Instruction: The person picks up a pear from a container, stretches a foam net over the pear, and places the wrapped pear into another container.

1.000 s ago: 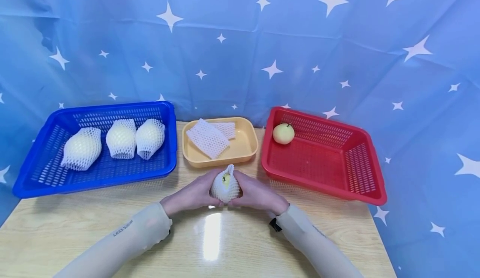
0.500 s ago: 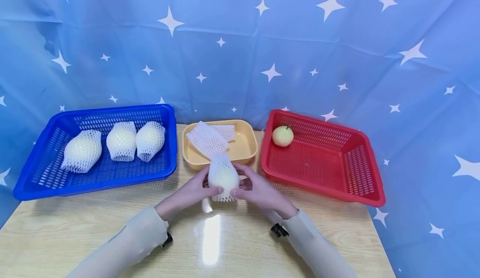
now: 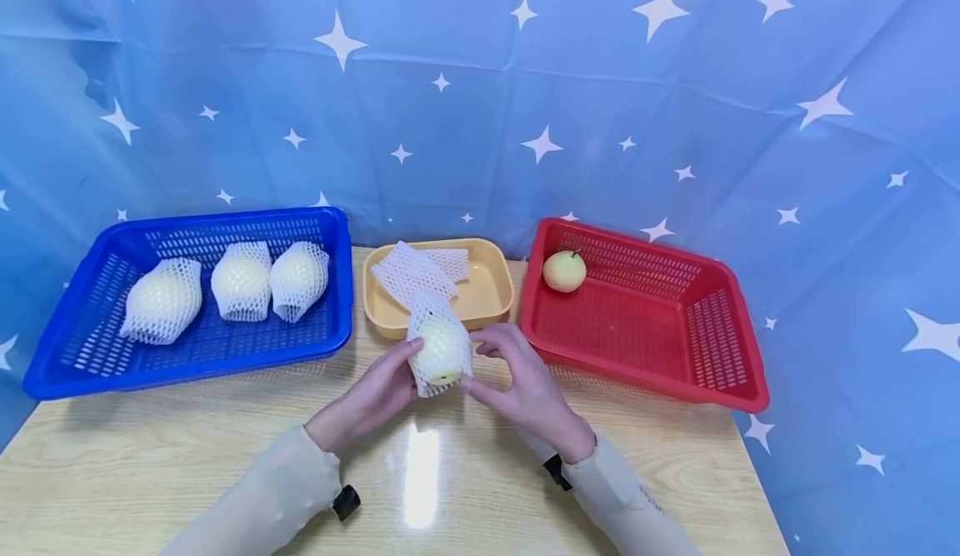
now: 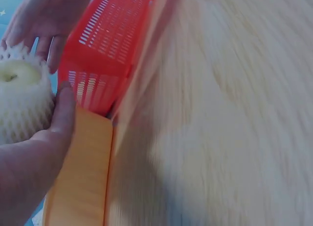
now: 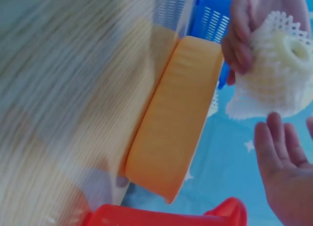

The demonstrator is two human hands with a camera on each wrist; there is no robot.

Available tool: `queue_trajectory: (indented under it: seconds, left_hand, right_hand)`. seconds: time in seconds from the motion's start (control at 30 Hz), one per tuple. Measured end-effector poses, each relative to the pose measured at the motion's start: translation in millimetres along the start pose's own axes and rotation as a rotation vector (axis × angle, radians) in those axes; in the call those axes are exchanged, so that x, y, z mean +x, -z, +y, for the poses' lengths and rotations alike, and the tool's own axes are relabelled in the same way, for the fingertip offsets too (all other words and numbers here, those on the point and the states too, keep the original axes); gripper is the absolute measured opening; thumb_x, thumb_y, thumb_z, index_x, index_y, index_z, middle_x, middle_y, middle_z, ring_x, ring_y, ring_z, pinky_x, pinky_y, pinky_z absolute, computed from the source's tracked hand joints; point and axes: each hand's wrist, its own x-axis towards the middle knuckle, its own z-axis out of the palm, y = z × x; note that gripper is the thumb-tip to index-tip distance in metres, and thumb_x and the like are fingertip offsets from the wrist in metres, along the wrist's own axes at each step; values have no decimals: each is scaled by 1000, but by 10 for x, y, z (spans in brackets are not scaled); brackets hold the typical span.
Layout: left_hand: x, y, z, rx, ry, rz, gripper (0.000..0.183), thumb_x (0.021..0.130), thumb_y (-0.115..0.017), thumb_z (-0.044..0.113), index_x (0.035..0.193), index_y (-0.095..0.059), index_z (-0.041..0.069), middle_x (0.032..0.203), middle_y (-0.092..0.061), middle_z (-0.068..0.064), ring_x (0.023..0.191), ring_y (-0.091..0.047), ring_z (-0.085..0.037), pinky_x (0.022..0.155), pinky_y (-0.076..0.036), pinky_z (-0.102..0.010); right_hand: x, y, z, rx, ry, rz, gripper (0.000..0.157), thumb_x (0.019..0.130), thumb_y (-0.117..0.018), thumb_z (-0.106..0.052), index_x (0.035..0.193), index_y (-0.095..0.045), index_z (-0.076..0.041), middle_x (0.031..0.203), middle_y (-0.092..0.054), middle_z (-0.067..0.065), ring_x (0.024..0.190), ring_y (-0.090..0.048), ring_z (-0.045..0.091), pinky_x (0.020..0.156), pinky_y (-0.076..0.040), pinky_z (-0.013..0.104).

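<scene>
In the head view, my left hand grips a pale yellow pear in a white foam net from its left side. The fruit's dimpled end faces down toward me, and net extends past both ends. My right hand is beside it on the right, fingers loosely bent and apart. In the right wrist view, the right fingers are straight and just off the net. The left wrist view shows the left thumb along the netted pear.
A yellow tray with flat foam nets stands just behind the hands. On the left, a blue basket holds three netted pears. A red basket on the right holds one bare pear.
Both hands held the netted pear, stem end visible at first. It has turned over and now tilts with its dimpled end toward me. The right hand has come away to the right.
</scene>
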Motion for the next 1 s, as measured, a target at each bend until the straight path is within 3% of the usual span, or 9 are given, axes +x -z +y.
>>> queue_trajectory:
  seconds: [0.1, 0.2, 0.43, 0.6, 0.73, 0.87, 1.0]
  left_hand:
    - [8, -44, -12, -72, 8, -5, 69, 110, -35, 32, 165, -1, 6, 165, -18, -21, 145, -32, -26, 116, -36, -36]
    - [12, -63, -24, -109, 3, -11, 71, 110, -38, 30, 165, 1, 7, 166, -15, -22, 148, -30, -29, 119, -33, -39]
    - [11, -65, -22, -141, -25, 1, 71, 110, -45, 27, 166, -4, 9, 156, -33, -15, 134, -48, -21, 113, -42, -36]
    - [26, -57, 8, -97, -56, 56, 71, 109, -49, 24, 164, -9, 5, 150, -40, -14, 130, -51, -20, 107, -46, -33]
    - [33, -63, 23, 13, -83, 60, 68, 108, -50, 20, 162, -13, 2, 145, -45, -12, 124, -55, -18, 104, -47, -31]
    - [41, -76, 52, 113, -97, 85, 64, 107, -49, 15, 161, -16, 4, 147, -43, -15, 124, -55, -18, 104, -47, -31]
    - [36, -118, 108, 278, -81, 141, 68, 105, -58, 21, 160, -21, 10, 149, -44, -17, 127, -53, -23, 103, -47, -33]
  right_hand:
    - [2, -13, -2, -64, 67, 51, 48, 84, -87, -12, 126, -64, -11, 122, -61, 5, 107, -62, 19, 93, -57, 36]
    - [10, -23, -5, -96, 113, 74, 38, 85, -85, -8, 120, -68, -12, 117, -65, 2, 108, -63, 17, 95, -55, 30]
    - [15, -39, -58, -133, 221, 124, 29, 85, -78, 5, 110, -74, -10, 106, -70, 2, 98, -67, 16, 88, -56, 24]
    - [-3, -52, -115, -108, 263, 72, 29, 85, -78, 5, 108, -75, -11, 104, -69, 1, 96, -67, 15, 84, -56, 23]
    - [-20, -9, -97, -34, 150, 54, 26, 90, -75, -5, 114, -73, -12, 112, -67, 0, 105, -64, 17, 91, -55, 30]
    - [-9, 17, -90, 141, -84, 72, 31, 99, -68, -16, 129, -66, -10, 126, -63, 2, 116, -62, 23, 96, -55, 42]
    - [41, -21, -95, 348, -317, 43, 44, 107, -57, -25, 149, -51, -12, 145, -54, 4, 126, -60, 29, 100, -54, 47]
